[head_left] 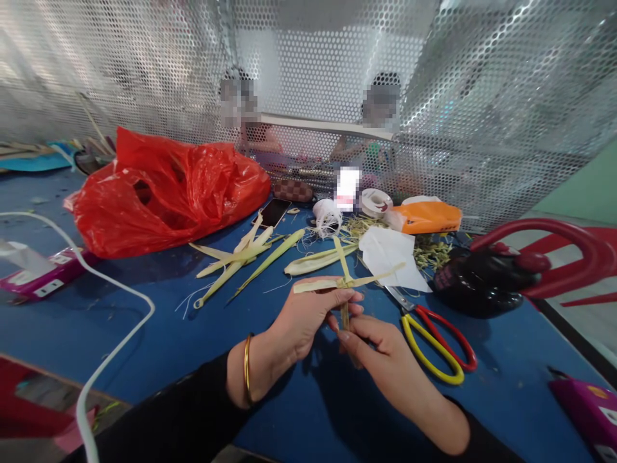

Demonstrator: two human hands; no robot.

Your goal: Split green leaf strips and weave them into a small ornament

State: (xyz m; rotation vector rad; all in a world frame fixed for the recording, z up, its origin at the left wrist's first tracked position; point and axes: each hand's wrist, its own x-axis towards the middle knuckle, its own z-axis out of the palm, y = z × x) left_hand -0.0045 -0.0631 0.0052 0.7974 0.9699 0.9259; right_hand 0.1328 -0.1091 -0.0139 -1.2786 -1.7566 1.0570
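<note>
A pale leaf-strip piece [345, 282] with several arms crossing at a knot is held above the blue table. My left hand [308, 315] pinches it just below the knot, thumb on top. My right hand [380, 350] has thumb and fingers closed on the lower end of its brown stem. Behind my hands lie a long green husk [318, 258] and a bundle of pale husk strips [236, 257]. Scissors [436, 341] with one yellow and one red handle rest beside my right hand, blades under a white paper [393, 254].
A red plastic bag [168, 193] fills the back left. White thread [328, 217], a tape roll [376, 202], an orange packet [429, 217] and a phone [274, 213] stand behind. At right is a black jar [482, 283]; a white cable [123, 283] crosses the left.
</note>
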